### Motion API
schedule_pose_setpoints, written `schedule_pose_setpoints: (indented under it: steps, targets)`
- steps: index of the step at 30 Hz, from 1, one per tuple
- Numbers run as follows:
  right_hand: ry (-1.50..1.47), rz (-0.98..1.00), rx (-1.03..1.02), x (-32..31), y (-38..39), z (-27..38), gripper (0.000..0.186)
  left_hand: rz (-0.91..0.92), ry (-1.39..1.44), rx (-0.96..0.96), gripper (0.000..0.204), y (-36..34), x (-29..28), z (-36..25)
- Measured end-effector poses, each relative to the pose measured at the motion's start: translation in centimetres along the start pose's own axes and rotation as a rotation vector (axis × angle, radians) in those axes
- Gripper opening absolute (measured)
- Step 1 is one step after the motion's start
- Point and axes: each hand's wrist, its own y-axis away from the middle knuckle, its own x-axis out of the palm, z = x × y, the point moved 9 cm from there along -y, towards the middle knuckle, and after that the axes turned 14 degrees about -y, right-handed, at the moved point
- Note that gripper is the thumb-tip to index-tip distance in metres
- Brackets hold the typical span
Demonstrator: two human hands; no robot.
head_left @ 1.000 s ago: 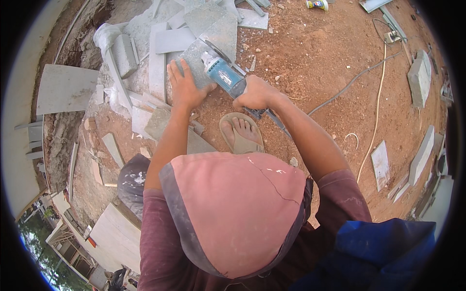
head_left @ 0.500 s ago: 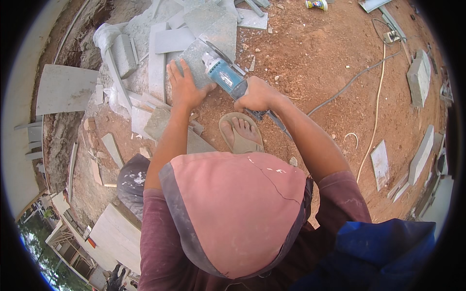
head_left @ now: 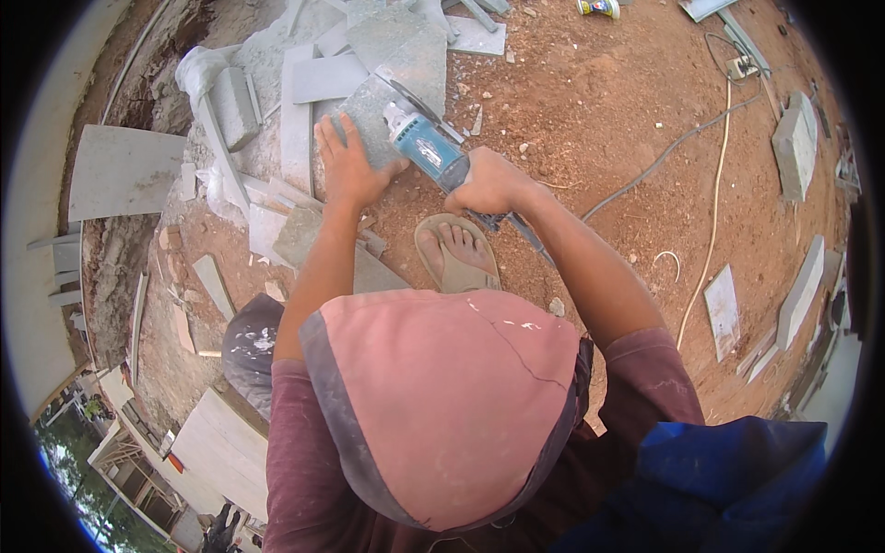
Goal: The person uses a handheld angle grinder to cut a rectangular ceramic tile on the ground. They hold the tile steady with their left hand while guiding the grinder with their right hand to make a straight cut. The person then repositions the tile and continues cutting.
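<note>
My right hand is wrapped round the rear of a teal angle grinder. Its silver head and dark disc point away from me, over the edge of a grey stone slab; whether the disc touches the stone I cannot tell. Fingers spread, my left hand lies on the slab's near left part, just left of the tool. From the grinder's rear a grey cable runs off to the right. My sandalled foot is planted just below the tool.
Stone offcuts and dusty pieces lie piled around the slab. White plastic sheeting is bunched at the left. A power socket with cords rests at the far right, beyond thick stone blocks. A small tub lies at the far edge.
Almost nothing differs. Both hands and the grinder keep their places; the whole view has shifted only very slightly.
</note>
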Motion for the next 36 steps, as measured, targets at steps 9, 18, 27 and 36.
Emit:
schedule_pose_setpoints:
  steps: [9,18,27,36]
  targets:
    - [-0.001,0.015,0.003,0.1,-0.7,0.4,0.047,-0.004,-0.021,0.003,0.140,-0.1,0.2,0.1]
    - [-0.016,0.030,0.001,0.1,-1.0,0.3,0.044,-0.050,-0.043,0.029,0.141,-0.2,0.2,0.3]
    - [-0.002,0.024,0.009,-0.1,-0.8,0.0,0.042,-0.013,-0.029,0.014,0.141,-0.3,0.0,0.1]
    - [0.008,0.018,0.006,-0.2,-0.1,0.4,0.043,-0.009,-0.029,0.009,0.140,-0.3,-0.1,0.1]
